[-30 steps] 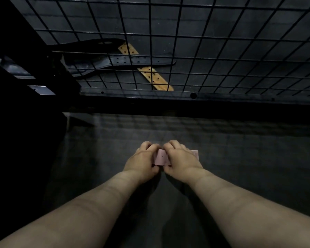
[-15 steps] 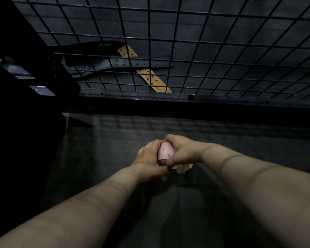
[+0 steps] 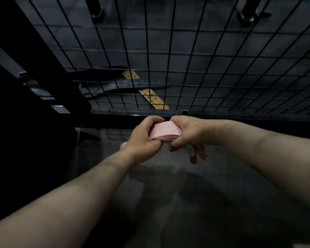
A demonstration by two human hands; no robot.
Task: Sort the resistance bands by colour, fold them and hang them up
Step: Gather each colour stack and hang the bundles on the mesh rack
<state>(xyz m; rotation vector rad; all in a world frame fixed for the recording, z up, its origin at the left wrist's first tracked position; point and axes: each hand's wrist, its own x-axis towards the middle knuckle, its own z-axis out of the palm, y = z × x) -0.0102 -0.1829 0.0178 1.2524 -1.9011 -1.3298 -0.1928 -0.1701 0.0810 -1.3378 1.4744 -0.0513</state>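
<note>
A folded pink resistance band (image 3: pixel 166 130) sits in the centre of the frame, held between both hands just below the lower rail (image 3: pixel 222 114) of a wire grid (image 3: pixel 204 59). The band is a flat, matte stack of thin layers. Its near edge shows the layers as fine lines, and its top face carries a few small dark specks.

The left hand (image 3: pixel 143 138) grasps the band's left end, fingers curled over the far edge and thumb pressed against the near edge. The right hand (image 3: pixel 188 133) pinches the right end between thumb and forefinger. Its lower fingers (image 3: pixel 197 154) hang loose beneath and are blurred. Both bare forearms reach in from the lower corners.

The grid fills the upper half of the frame: thin black wires forming rectangular cells, with a dark panel behind them. Behind the wires, left of centre, a black strap (image 3: pixel 132 85) punched with a row of small holes lies nearly level. It crosses a tan strap (image 3: pixel 153 99) that slants down to the right and has paired holes. Two dark posts (image 3: pixel 97 9) (image 3: pixel 247 11) stand at the top edge.

Below the hands a dark, faintly glossy surface (image 3: pixel 168 194) spreads across the lower frame and leaves open room under and to the right of the band. The left side of the frame is in deep shadow, with pale bar edges (image 3: pixel 61 109) showing at mid-left.
</note>
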